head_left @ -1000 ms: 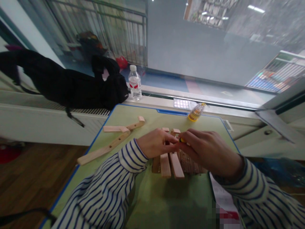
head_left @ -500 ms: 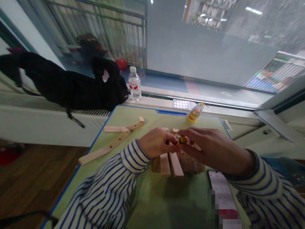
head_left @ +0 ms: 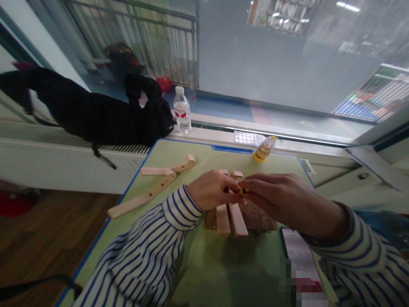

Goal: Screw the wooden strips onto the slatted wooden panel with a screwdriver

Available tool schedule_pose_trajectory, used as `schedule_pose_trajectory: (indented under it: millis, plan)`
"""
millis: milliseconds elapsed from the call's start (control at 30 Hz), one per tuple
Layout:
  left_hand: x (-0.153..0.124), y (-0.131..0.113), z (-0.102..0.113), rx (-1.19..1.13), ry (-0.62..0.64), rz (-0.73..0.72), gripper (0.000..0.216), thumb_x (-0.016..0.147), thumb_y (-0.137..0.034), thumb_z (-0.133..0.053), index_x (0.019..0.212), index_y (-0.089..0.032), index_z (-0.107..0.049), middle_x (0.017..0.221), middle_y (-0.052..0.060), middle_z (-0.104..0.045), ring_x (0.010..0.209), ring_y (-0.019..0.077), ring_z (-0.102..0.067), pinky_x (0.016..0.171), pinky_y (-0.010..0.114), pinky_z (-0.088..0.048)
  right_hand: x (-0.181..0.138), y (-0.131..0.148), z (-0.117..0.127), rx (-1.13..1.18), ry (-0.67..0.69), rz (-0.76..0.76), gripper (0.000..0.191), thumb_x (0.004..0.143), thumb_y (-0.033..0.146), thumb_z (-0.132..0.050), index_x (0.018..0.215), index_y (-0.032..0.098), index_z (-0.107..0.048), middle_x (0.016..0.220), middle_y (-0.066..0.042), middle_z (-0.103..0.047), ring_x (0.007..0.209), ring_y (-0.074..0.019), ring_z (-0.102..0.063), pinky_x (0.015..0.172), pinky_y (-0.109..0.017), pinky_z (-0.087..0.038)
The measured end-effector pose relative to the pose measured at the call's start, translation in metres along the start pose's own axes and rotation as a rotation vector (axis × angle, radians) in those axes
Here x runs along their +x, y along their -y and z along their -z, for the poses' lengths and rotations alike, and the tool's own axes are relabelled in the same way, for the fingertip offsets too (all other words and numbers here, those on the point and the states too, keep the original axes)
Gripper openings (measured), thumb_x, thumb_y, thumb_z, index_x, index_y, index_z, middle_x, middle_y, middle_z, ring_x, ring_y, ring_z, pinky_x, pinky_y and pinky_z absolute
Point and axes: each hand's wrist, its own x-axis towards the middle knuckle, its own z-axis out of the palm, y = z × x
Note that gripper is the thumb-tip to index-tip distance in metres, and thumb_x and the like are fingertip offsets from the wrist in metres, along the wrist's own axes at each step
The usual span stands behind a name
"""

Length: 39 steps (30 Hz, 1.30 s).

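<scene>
My left hand [head_left: 213, 187] rests over pale wooden strips, its thumb and forefinger pinched together at the tips. What they hold is too small to make out. My right hand [head_left: 277, 194] meets it from the right, its fingers closed around a small yellow-and-black tool [head_left: 243, 191], mostly hidden. Below the hands two wooden strips [head_left: 238, 219] lie side by side across a brown ridged wooden block [head_left: 258, 215] with small bright specks on it. The strips' far ends curl up beyond my fingers. Two more curved wooden strips [head_left: 150, 194] with holes lie to the left.
A clear container with a yellow base [head_left: 264, 149] stands at the back of the green table [head_left: 198, 264]. A phone [head_left: 298, 251] lies by my right forearm. On the sill are a water bottle [head_left: 182, 111] and a black bag [head_left: 105, 115], below the window glass.
My right fingers have shifted on the yellow-and-black tool, so less of it shows and it sits at another angle. The left hand keeps its place. The whole view has moved slightly.
</scene>
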Motion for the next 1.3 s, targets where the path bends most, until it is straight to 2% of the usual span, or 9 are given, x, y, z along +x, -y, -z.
schedule_pose_trajectory:
  millis: [200, 500, 733, 967, 1300]
  plan:
    - [0.000, 0.001, 0.000, -0.016, 0.003, -0.008, 0.023, 0.080, -0.036, -0.062, 0.090, -0.018, -0.072, 0.065, -0.002, -0.059, 0.062, 0.0087, -0.050, 0.057, 0.018, -0.032, 0.001, 0.002, 0.000, -0.029, -0.033, 0.023, 0.020, 0.089, 0.022, -0.046, 0.102, 0.019, -0.061, 0.094, -0.007, -0.067, 0.076, -0.0137, -0.062, 0.067, -0.026, -0.046]
    - [0.001, 0.002, 0.000, -0.018, 0.018, -0.039, 0.022, 0.081, -0.035, -0.060, 0.087, -0.017, -0.072, 0.062, -0.003, -0.056, 0.060, 0.0078, -0.048, 0.056, 0.018, -0.031, 0.000, 0.003, 0.000, -0.082, -0.053, 0.015, 0.021, 0.091, 0.025, -0.044, 0.097, 0.017, -0.062, 0.085, -0.007, -0.067, 0.068, -0.0126, -0.060, 0.062, -0.025, -0.043]
    - [0.001, 0.006, -0.003, -0.031, 0.013, -0.055, 0.024, 0.083, -0.036, -0.057, 0.085, -0.016, -0.070, 0.062, -0.003, -0.056, 0.062, 0.0086, -0.048, 0.057, 0.018, -0.031, 0.000, 0.005, 0.000, -0.139, 0.003, -0.035, 0.020, 0.092, 0.027, -0.044, 0.102, 0.017, -0.058, 0.085, -0.006, -0.066, 0.072, -0.0144, -0.060, 0.063, -0.027, -0.039]
    - [-0.001, 0.007, -0.005, -0.038, 0.020, -0.072, 0.027, 0.087, -0.035, -0.051, 0.090, -0.015, -0.069, 0.064, -0.003, -0.056, 0.061, 0.0082, -0.047, 0.056, 0.018, -0.031, 0.000, 0.006, -0.004, -0.184, -0.025, -0.085, 0.019, 0.091, 0.032, -0.045, 0.097, 0.019, -0.057, 0.082, -0.003, -0.064, 0.066, -0.0142, -0.057, 0.058, -0.028, -0.033]
    - [0.000, -0.004, -0.001, 0.053, -0.049, -0.011, 0.022, 0.082, -0.035, -0.060, 0.086, -0.017, -0.071, 0.063, -0.003, -0.058, 0.059, 0.0073, -0.047, 0.055, 0.018, -0.030, 0.002, 0.002, -0.001, -0.148, -0.012, -0.080, 0.028, 0.093, 0.039, -0.039, 0.097, 0.018, -0.058, 0.082, -0.002, -0.062, 0.067, -0.0137, -0.056, 0.057, -0.028, -0.031]
